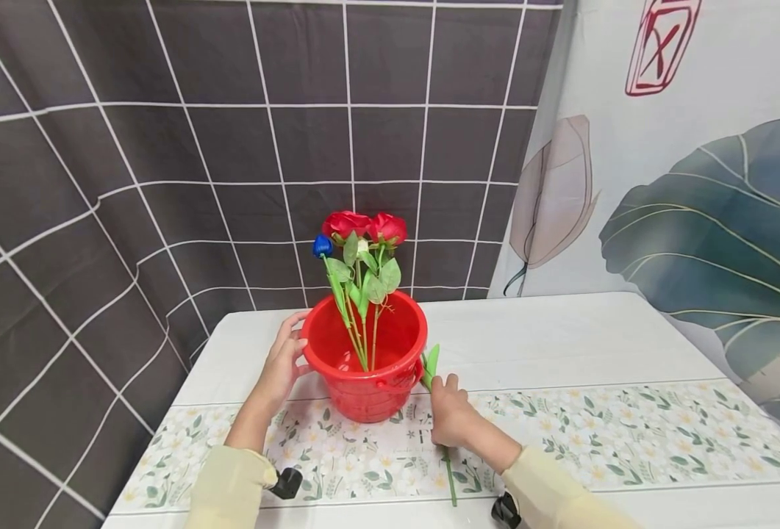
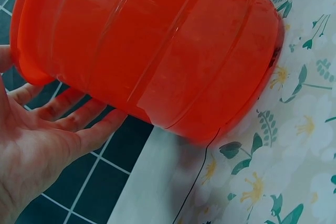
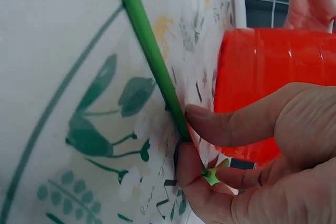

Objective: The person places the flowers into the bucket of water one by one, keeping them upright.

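Note:
A red plastic bucket [image 1: 370, 400] stands on the table, holding several artificial flowers: two red roses [image 1: 387, 229], a blue bud [image 1: 322, 246] and a small whitish bloom among green leaves. My left hand [image 1: 282, 361] touches the bucket's left side near the rim; in the left wrist view its fingers [image 2: 68, 108] lie fairly straight along the wall. To the right of the bucket, my right hand [image 1: 452, 413] pinches a green flower stem [image 3: 149, 51] between thumb and fingers, low over the tabletop. A leaf of that flower shows beside the bucket; its bloom is hidden.
The white table [image 1: 562, 334] has a floral-printed strip [image 1: 595, 433] across it. Behind hangs a dark cloth with a white grid [image 1: 390, 143]. A pale curtain with large leaf prints [image 1: 727, 220] hangs at the right.

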